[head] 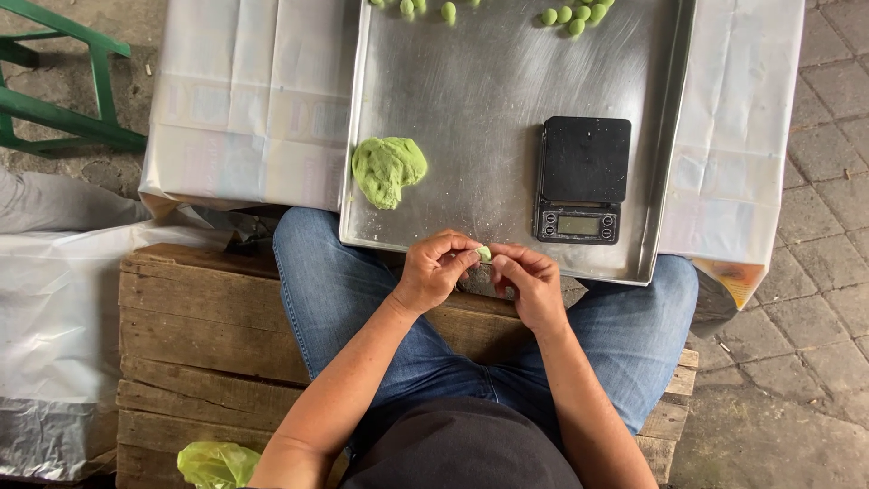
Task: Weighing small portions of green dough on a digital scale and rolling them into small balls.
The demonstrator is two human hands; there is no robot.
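We pinch a small green dough bit [484,254] between our left hand [436,268] and right hand [529,279], fingers closed on it, just above the metal tray's [471,100] near edge.

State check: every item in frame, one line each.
Small dough piece: pinched between both hands' fingertips.
Left hand: closed on the piece.
Right hand: closed on the piece.
Green dough lump: resting on tray, untouched.
Dough balls: formed, grouped at far edge.
Digital scale: platform bare.
Metal tray: flat on table.
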